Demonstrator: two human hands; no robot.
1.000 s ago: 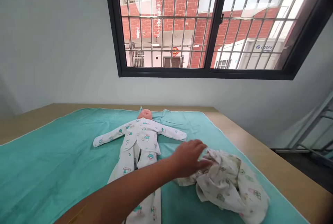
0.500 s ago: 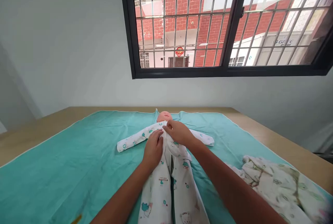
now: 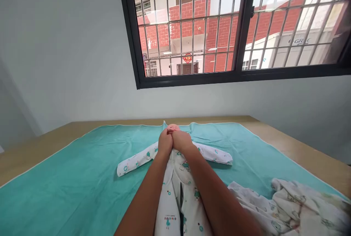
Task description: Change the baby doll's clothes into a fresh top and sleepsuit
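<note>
A white long-sleeved baby romper (image 3: pixel 168 195) with small green and pink prints lies face up, its sleeves spread to both sides and its legs stretching toward me. At its neck end shows the pink head of a doll (image 3: pixel 173 126), largely covered by my fingers. My left hand (image 3: pixel 165 143) and my right hand (image 3: pixel 181 141) meet side by side at the collar, both with curled fingers closed on the romper's neckline. The cloth right under the fingertips is hidden.
A turquoise blanket (image 3: pixel 82 177) covers most of the wooden table (image 3: pixel 274 143). A crumpled leaf-patterned white cloth (image 3: pixel 298 206) lies at the front right. Behind the table stand a grey wall (image 3: pixel 68 64) and a barred window (image 3: pixel 189 79).
Both hands have moved up from the romper's chest to its collar by the doll's head and come together. The view has shifted slightly.
</note>
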